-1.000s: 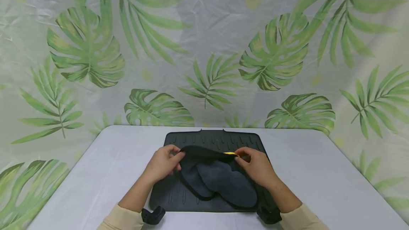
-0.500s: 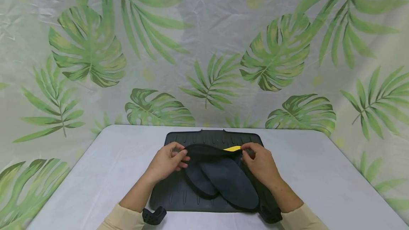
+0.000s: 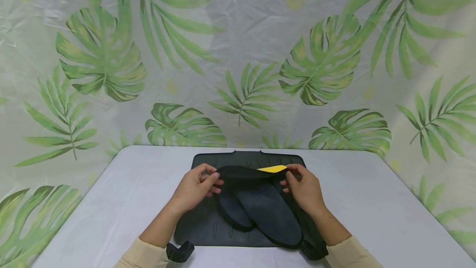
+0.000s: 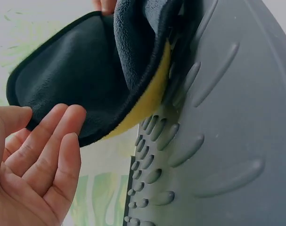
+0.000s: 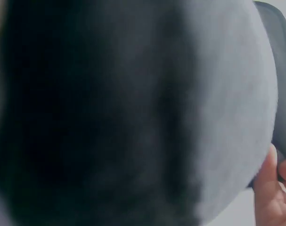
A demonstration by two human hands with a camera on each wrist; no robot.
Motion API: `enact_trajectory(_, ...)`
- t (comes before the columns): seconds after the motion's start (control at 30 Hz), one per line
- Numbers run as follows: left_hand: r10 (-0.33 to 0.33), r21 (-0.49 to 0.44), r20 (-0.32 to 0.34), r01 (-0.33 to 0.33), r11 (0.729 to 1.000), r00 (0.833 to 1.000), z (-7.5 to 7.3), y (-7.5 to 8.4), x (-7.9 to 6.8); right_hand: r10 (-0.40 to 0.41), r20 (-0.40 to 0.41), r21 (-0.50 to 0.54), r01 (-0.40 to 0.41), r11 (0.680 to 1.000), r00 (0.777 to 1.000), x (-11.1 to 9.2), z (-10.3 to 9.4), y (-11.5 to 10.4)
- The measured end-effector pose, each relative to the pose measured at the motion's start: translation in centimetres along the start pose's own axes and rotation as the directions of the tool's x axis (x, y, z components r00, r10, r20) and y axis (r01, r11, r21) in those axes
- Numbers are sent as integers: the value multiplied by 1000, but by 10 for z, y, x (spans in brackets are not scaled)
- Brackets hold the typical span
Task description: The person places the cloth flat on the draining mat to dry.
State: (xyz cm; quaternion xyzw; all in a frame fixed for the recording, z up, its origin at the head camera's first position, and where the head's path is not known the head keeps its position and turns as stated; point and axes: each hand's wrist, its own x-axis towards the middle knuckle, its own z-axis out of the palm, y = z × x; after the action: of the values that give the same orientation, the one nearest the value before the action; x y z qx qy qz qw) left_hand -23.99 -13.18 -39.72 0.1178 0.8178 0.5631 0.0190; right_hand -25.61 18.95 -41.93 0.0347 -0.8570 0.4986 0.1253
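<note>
A microfiber towel (image 3: 267,206), dark grey on one face and yellow on the other with a black edge, hangs between my hands over a black ridged tray. My left hand (image 3: 197,186) pinches its upper left corner between thumb and fingers; the left wrist view shows this left hand (image 4: 41,165) with several fingers behind the thumb. My right hand (image 3: 306,188) pinches the upper right corner, where a yellow strip shows. Folds of the towel droop onto the tray. In the right wrist view the blurred towel (image 5: 232,103) covers most of the picture and hides the right fingers.
The black tray (image 3: 208,228) lies on a white-covered table (image 3: 372,202). Black wrist devices (image 3: 180,252) sit by both sleeves. A leaf-printed curtain (image 3: 253,32) stands behind the table's far edge.
Both hands have risen slightly, and the right has moved a little to the right. The towel's top edge is stretched wider and more yellow shows near the right hand.
</note>
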Motion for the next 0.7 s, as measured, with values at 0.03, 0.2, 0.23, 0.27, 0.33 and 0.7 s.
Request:
enact_trajectory(0.03,-3,1,-12,3,1000,1000,0,0,0,-37,-38,-18,37,999,999,0,0,0)
enact_trajectory(0.2,-6,7,-69,6,1000,998,0,-1,1,-272,-214,-203,230,952,938,0,1,0)
enact_trajectory(0.23,-5,10,-80,5,1000,997,0,-1,1,-311,-227,-230,259,938,923,0,1,1)
enact_trajectory(0.27,-3,14,-90,5,1000,996,0,-1,1,-342,-226,-249,286,925,912,0,1,1)
enact_trajectory(0.33,-3,25,-97,6,1000,995,1,-2,1,-376,-186,-257,325,910,908,1,0,2)
enact_trajectory(0.7,-18,218,21,13,976,1000,4,-3,-3,-139,137,-397,183,899,981,1,-18,-2)
